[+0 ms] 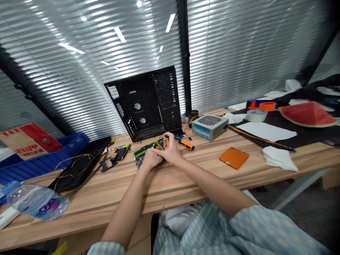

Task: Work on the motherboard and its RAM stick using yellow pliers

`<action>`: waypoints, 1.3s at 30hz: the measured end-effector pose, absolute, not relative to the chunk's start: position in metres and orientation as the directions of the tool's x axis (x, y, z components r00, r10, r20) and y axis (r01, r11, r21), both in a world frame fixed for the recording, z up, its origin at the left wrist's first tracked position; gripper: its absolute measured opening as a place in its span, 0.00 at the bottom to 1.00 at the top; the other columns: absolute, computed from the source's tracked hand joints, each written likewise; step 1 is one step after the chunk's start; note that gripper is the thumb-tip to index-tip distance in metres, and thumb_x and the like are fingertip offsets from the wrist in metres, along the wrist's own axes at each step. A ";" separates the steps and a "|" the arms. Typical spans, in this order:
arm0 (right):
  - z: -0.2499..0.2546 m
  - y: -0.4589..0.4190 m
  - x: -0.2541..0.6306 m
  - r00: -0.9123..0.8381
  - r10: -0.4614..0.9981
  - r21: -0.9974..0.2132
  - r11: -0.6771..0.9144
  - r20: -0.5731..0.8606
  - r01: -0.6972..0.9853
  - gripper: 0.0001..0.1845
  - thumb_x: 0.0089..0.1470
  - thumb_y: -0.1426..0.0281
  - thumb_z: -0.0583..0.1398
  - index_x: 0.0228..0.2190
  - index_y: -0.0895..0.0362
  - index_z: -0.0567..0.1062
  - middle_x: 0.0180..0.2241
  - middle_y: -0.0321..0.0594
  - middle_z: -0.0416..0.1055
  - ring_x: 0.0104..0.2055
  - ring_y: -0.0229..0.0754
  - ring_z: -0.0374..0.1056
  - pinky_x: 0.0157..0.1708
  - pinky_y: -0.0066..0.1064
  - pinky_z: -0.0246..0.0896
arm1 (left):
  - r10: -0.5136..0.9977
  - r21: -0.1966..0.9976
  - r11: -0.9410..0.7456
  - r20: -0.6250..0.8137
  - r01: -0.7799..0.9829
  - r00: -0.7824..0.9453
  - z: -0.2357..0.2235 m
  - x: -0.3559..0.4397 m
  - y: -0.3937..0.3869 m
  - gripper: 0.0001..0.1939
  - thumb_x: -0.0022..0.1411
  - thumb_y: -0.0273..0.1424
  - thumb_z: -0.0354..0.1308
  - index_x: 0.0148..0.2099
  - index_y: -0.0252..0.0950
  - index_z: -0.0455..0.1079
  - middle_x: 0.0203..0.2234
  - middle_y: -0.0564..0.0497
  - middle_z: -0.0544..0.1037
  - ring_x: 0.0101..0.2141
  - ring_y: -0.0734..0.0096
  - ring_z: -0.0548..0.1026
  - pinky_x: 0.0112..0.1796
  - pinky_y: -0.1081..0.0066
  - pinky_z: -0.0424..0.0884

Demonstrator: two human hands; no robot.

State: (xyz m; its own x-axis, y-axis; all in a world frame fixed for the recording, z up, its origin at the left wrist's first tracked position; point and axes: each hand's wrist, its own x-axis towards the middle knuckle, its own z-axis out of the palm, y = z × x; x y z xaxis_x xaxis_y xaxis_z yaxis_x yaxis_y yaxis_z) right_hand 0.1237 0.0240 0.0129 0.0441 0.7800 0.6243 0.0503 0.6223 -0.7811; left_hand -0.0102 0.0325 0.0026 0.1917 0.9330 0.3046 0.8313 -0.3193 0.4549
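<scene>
A green RAM module point(143, 149) lies across a motherboard point(139, 162) on the wooden desk point(170, 184). Only a corner of the board shows beneath my hands. My left hand point(152, 158) presses its fingers onto the module near its right end. My right hand point(168, 148) curls around that same end, close to a yellow part point(166, 142). The fingers hide the module's end and much of the board. An orange-handled screwdriver point(186, 145) lies just right of my right hand.
Behind my hands stands an open black PC case point(143, 104), with a power supply unit point(209, 127) to its right. An orange flat plate point(233, 158) lies to the right. On the left are a black panel point(79, 166), a blue tray point(45, 161), and a crushed plastic bottle point(37, 202).
</scene>
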 end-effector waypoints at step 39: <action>0.028 0.022 0.145 -0.035 0.764 -0.687 0.598 0.644 0.413 0.29 0.44 0.56 0.64 0.45 0.54 0.62 0.33 0.37 0.73 0.35 0.43 0.71 0.35 0.32 0.63 | 0.786 0.770 -0.601 0.520 0.216 0.333 0.001 0.015 0.031 0.17 0.61 0.33 0.56 0.51 0.32 0.69 0.44 0.43 0.77 0.46 0.62 0.74 0.50 0.62 0.69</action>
